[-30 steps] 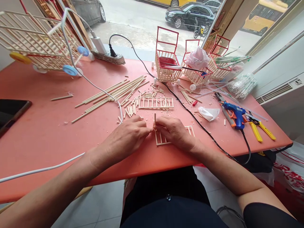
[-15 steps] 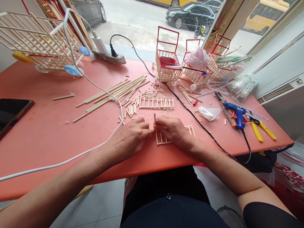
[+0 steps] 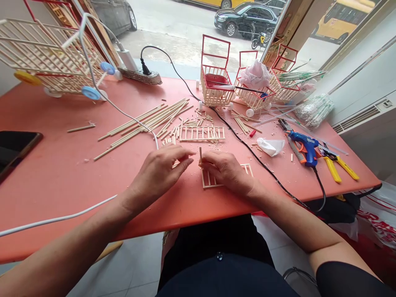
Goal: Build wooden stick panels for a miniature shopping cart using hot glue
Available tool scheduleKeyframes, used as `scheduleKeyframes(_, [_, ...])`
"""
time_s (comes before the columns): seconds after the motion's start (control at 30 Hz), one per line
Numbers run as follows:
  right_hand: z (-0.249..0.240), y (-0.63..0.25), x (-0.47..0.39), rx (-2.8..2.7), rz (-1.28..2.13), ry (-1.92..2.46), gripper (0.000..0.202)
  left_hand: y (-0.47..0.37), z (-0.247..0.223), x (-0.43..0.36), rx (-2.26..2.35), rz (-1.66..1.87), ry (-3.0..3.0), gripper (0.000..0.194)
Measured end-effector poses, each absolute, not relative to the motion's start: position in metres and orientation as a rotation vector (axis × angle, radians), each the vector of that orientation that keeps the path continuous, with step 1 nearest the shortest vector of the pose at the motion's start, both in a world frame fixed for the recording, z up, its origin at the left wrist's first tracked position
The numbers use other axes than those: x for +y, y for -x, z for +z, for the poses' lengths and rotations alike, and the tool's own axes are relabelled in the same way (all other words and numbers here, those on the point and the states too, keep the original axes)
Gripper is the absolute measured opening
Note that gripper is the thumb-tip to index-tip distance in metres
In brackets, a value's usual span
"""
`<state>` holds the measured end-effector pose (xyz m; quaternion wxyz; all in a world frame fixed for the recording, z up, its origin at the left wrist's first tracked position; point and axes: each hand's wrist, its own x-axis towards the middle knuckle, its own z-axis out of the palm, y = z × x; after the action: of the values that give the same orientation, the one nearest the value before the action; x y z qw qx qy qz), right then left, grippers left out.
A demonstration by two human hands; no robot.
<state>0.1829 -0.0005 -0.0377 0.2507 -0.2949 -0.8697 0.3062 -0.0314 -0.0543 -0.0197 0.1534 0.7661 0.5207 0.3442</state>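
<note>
My right hand (image 3: 227, 168) pinches a short wooden stick (image 3: 200, 154) upright at the corner of a small ladder-like wooden frame (image 3: 208, 181). The hand covers the middle of that frame, which lies flat near the table's front edge. To its left, my left hand (image 3: 163, 167) hovers with thumb and fingers apart and nothing visible between them. Just beyond both hands lies a second ladder-like frame (image 3: 202, 134). Several short cut sticks (image 3: 174, 135) and a bundle of long sticks (image 3: 148, 123) lie to its left.
A blue glue gun (image 3: 305, 145) and yellow-handled pliers (image 3: 338, 165) lie at right. Small stick-built carts (image 3: 216, 88) line the back, with a larger cart (image 3: 62, 62) at back left. A black cord (image 3: 247, 150) and white cable (image 3: 77, 215) cross the table. A phone (image 3: 18, 150) lies at left.
My left hand has drawn back to the left from the stick and its fingers have spread. My right hand keeps the stick at the frame's corner. The view has shifted slightly.
</note>
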Motion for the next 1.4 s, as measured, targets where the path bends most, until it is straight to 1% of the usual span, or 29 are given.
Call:
scheduleKeyframes(0.1, [-0.04,-0.183,0.001,-2.375,0.816,0.782,0.025,0.028,-0.013,-0.053,1.465,1.09,-1.924,0.022])
scheduleKeyframes(0.2, [-0.043,-0.183,0.002,-2.386,0.797,0.783,0.023,0.022,-0.012,-0.048,1.357,1.129,-1.807,0.018])
scheduleKeyframes(0.43, [-0.04,-0.186,0.006,-2.389,0.839,0.8,0.013,0.014,-0.014,-0.044,1.391,1.173,-1.9,0.012])
scheduleKeyframes(0.53, [-0.035,-0.191,0.006,-2.429,0.801,0.853,0.008,0.014,-0.012,-0.047,1.4,1.163,-1.933,0.013])
scheduleKeyframes(0.73, [-0.034,-0.192,0.003,-2.525,0.702,0.94,0.009,0.012,-0.012,-0.047,1.394,1.152,-1.976,0.014])
scheduleKeyframes(0.9, [-0.038,-0.19,0.003,-2.549,0.67,0.938,0.011,0.015,-0.009,-0.042,1.395,1.087,-2.002,0.016])
scheduleKeyframes(1.07, [-0.036,-0.193,0.003,-2.573,0.673,0.916,0.008,0.017,0.0,-0.041,1.464,0.895,-2.031,0.022])
scheduleKeyframes(1.13, [-0.031,-0.198,0.003,-2.59,0.668,0.884,0.012,0.016,0.002,-0.042,1.478,0.877,-2.036,0.022])
scheduleKeyframes(1.27, [-0.021,-0.208,0.004,-2.681,0.487,0.765,0.021,0.014,0.003,-0.043,1.466,0.915,-2.03,0.022])
scheduleKeyframes(1.4, [-0.015,-0.212,0.003,-2.78,0.223,0.601,0.021,0.016,0.002,-0.041,1.454,0.932,-2.042,0.021])
